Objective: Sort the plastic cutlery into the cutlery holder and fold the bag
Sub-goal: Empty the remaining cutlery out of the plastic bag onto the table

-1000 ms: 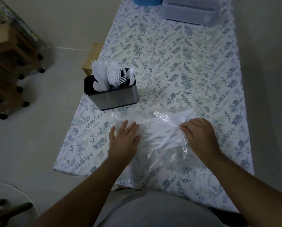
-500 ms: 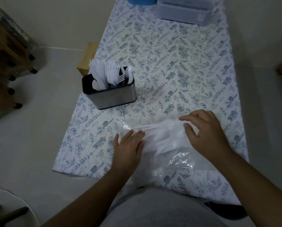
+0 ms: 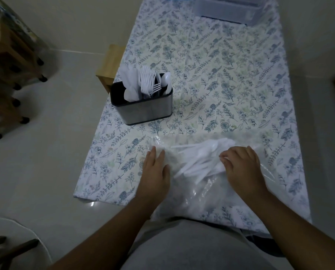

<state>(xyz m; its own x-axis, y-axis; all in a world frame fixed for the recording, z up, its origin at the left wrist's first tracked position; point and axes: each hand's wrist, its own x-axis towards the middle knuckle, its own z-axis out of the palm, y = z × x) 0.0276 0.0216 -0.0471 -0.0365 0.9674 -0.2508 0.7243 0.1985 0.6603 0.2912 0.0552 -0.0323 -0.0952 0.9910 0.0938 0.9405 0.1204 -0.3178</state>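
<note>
I judge I'm mid-sort: my left hand (image 3: 156,169) lies flat with straight fingers on the bag (image 3: 207,184) at the tabletop's (image 3: 221,84) six o'clock, my right hand (image 3: 240,165) curls onto the loose cutlery (image 3: 197,162), next lifted toward the holder (image 3: 143,107) at ten o'clock.

White plastic cutlery (image 3: 199,160) inside clear bag (image 3: 207,188); silver, black-lined cutlery holder (image 3: 145,109); white tablecloth (image 3: 221,75) patterned with blue-green leaf sprigs.

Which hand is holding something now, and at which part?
The right hand pinches the clear plastic bag over the loose cutlery. The left hand only presses flat on the bag's left part.
</note>
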